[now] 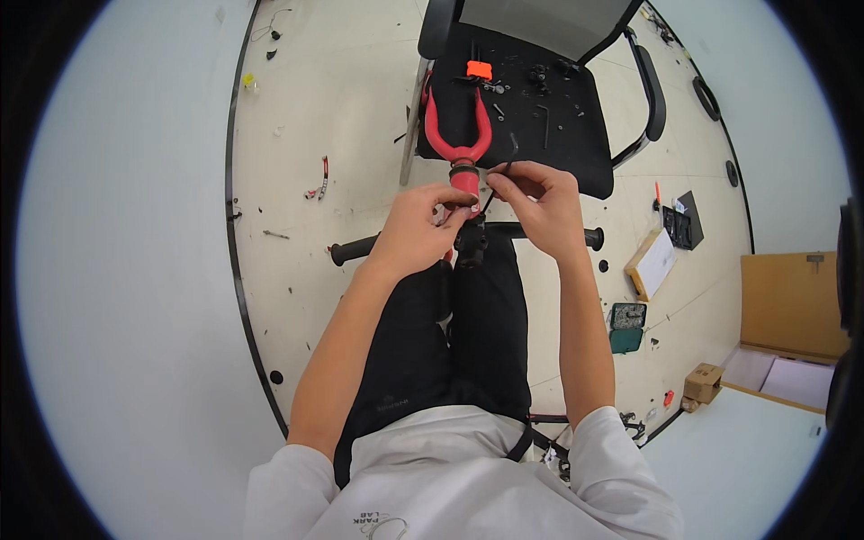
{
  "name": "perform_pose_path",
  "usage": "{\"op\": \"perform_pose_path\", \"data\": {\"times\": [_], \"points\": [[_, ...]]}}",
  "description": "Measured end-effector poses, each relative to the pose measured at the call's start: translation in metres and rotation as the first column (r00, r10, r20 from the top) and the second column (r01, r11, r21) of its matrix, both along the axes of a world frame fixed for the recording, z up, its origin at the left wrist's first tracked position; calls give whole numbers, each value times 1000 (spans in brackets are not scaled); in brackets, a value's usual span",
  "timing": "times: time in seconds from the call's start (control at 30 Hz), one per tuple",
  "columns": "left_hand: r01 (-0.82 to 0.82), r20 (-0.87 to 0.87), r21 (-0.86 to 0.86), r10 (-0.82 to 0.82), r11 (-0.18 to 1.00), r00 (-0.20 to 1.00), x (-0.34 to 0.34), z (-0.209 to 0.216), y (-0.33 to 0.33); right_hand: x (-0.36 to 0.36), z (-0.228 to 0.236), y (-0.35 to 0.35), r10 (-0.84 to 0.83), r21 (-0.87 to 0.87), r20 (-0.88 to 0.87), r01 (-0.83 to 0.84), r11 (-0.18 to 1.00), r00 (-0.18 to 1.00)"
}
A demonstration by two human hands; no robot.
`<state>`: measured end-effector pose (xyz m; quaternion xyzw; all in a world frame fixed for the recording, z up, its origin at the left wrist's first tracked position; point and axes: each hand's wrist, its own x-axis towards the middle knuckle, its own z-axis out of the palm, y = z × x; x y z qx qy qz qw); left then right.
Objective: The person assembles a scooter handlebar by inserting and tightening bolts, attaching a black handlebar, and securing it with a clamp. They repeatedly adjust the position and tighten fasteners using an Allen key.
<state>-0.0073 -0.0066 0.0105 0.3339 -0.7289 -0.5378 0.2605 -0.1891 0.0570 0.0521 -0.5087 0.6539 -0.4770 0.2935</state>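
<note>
At upper centre of the frame, red fork (459, 154): judged stiff, fairly heavy, best gripped round its tube (464, 184); left hand (421, 227) narrow at tube, hold unclear; right hand (544, 205) pinching hex key (516, 147)

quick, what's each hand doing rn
Left hand: fingers curled at the red tube, grip unclear.
Right hand: closed, pinching a thin dark tool.

white short-sleeved shirt (459, 486) | small dark chest print (367, 518) | black trousers (490, 351) | bare hands (412, 232)
</note>
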Motion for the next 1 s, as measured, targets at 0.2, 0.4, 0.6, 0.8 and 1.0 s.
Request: {"op": "perform_pose_path", "data": {"times": [0.2,0.4,0.6,0.8,1.0], "points": [[32,-30,90,-30,995,999,-8,-5,-3,4,2,0,38,3,-60,-38,999,997],[58,-59,147,-50,987,997,-11,-10,-5,1,6,-1,108,6,-179,-109,994,978],[76,-51,108,-71,991,996,-13,-13,-7,-1,13,-2,227,-5,-289,-238,971,930],[92,-233,207,-42,974,972,-13,-22,-5,-10,4,-7,301,-73,-362,-348,935,882],[28,-264,199,26,980,964,-22,-13,-4,-7,5,-3,190,-33,-170,-198,980,967]]}}
